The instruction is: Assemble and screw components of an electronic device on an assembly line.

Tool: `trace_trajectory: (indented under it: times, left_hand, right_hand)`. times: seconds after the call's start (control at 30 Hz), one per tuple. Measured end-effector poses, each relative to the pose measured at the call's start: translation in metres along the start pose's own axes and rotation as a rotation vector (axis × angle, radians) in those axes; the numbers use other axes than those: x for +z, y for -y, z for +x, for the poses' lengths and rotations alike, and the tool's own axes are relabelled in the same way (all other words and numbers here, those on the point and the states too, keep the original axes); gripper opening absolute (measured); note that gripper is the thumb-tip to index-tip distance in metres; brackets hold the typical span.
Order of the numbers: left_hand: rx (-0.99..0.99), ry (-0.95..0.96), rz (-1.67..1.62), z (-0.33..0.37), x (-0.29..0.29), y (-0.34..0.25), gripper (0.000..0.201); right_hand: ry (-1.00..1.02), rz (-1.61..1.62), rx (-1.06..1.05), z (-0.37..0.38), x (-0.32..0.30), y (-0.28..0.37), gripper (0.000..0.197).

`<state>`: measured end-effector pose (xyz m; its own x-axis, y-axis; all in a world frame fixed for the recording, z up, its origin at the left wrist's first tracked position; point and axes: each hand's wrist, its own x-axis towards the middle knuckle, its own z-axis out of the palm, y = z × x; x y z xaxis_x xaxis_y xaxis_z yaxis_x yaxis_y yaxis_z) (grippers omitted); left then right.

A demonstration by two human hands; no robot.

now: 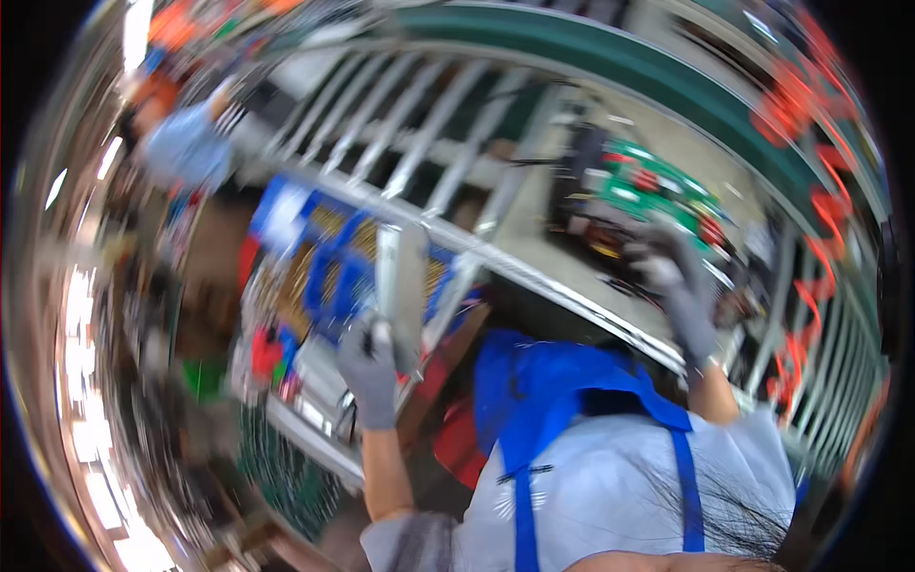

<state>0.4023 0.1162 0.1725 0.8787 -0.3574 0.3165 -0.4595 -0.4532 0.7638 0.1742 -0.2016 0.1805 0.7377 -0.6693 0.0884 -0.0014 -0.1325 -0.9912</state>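
Observation:
Both my hands wear grey gloves, and the picture is smeared by motion. My left hand (368, 377) is raised at the blue parts bins (334, 300), which hold small brass-coloured pieces. Its fingers are too blurred to read, and whether anything is in them does not show. Beside it stands a pale upright panel (401, 286). On the right, my right hand (684, 291) reaches to the near side of a machine unit with a green top (624, 195) and red parts. Its fingertips blend into the dark lower parts of that unit, so its grip is hidden.
A roller conveyor (405, 124) with metal bars runs along the far side; more rollers (843, 381) lie at right. A coiled orange hose (820, 248) hangs at far right. Another person in a light blue shirt (191, 148) stands at far left. Below the bins is a metal-edged shelf (310, 443).

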Motion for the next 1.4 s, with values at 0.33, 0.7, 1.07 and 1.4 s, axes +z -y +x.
trace_trajectory:
  times: [0.33, 0.7, 1.07, 1.4]
  left_hand:
    - [-0.277, 1.306, -0.819, -0.066, 0.210, -0.166, 0.049]
    - [-0.414, 1.098, -0.708, -0.156, 0.286, -0.207, 0.039]
    - [-0.771, 1.021, -0.926, -0.144, 0.380, -0.194, 0.032]
    - [-0.831, 1.026, -0.884, -0.151, 0.378, -0.188, 0.034]
  right_hand:
    - [-0.466, 0.224, 0.112, -0.071, -0.121, 0.023, 0.052]
    - [-0.710, 0.016, -0.103, -0.102, -0.206, -0.021, 0.061]
    - [-0.658, 0.048, 0.007, -0.123, -0.226, -0.042, 0.055]
    - [-0.336, -0.198, 0.350, -0.227, -0.215, -0.102, 0.025]
